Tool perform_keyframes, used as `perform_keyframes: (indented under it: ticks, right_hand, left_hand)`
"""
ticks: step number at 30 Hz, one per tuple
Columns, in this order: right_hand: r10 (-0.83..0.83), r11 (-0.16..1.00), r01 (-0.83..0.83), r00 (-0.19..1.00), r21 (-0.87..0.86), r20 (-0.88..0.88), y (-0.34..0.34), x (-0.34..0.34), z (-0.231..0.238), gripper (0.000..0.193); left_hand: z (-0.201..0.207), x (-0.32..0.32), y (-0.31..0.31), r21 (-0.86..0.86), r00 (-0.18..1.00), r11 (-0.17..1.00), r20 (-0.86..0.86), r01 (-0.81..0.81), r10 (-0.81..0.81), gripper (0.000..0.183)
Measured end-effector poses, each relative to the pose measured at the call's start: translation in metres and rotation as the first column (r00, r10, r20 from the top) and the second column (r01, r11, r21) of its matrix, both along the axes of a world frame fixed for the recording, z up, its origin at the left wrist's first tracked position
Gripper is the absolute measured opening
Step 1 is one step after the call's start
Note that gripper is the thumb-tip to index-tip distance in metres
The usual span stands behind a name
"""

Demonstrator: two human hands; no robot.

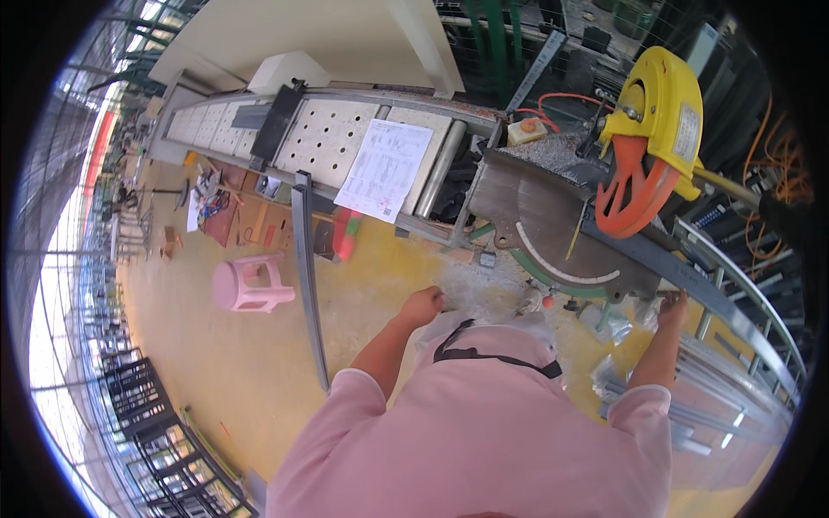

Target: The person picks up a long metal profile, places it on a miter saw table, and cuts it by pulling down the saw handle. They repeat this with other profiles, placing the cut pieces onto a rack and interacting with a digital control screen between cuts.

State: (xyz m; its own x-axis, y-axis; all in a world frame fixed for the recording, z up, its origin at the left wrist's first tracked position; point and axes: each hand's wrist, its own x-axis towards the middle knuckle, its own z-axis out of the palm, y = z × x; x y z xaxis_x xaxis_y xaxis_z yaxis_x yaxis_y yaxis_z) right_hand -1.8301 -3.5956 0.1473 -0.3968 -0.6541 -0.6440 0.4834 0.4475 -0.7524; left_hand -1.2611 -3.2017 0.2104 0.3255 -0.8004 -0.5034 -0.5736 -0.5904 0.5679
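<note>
My left hand [423, 306] is curled closed in front of my body, with no object showing in it. At the right, my right hand [672, 309] is closed at the near edge of a long grey metal profile [691, 278]; part of its fingers is hidden. The profile lies on the saw's table and runs off to the lower right. Above it stands a cut-off saw [654, 112] with a yellow housing and an orange blade guard [635, 194]. A dark fence plate [527, 190] rises behind the curved white scale [557, 263].
A roller table [324, 142] with a printed sheet [384, 168] extends left. Another metal profile [304, 250] leans against it. A pink stool [250, 283] stands on the yellow floor. Metal bars [717, 380] lie at the lower right; an orange cable [574, 97] runs behind the saw.
</note>
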Motion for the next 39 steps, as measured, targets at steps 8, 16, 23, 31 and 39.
perform_keyframes:
  ticks: [8, 16, 23, 31, 39]
  right_hand:
    - [0.125, 0.989, -0.110, 0.980, -0.103, 0.156, -0.031, 0.004, -0.004, 0.021]
    - [0.189, 0.980, -0.197, 0.970, 0.039, 0.153, 0.047, 0.016, 0.040, 0.016]
    - [0.237, 0.953, -0.297, 0.861, 0.066, 0.450, 0.116, 0.123, 0.085, 0.013]
    - [0.524, 0.742, -0.670, 0.598, 0.019, 0.606, 0.149, 0.308, 0.118, 0.022]
    - [0.895, 0.398, -0.916, 0.374, -0.053, 0.244, 0.186, 0.358, 0.119, 0.036]
  left_hand:
    - [0.038, -0.079, -0.074, 0.045, 0.991, 0.990, -0.013, 0.133, -0.133, 0.030]
    - [0.039, -0.131, -0.135, -0.004, 0.894, 0.996, -0.441, 0.085, -0.078, 0.037]
    - [0.021, -0.153, -0.162, 0.047, 0.701, 0.996, -0.713, 0.081, -0.024, 0.047]
    - [-0.003, -0.083, -0.190, 0.298, -0.054, 0.605, -0.921, -0.739, 0.387, 0.033]
    - [0.011, 0.123, -0.232, 0.224, -0.087, 0.200, -0.844, -0.954, 0.530, 0.032]
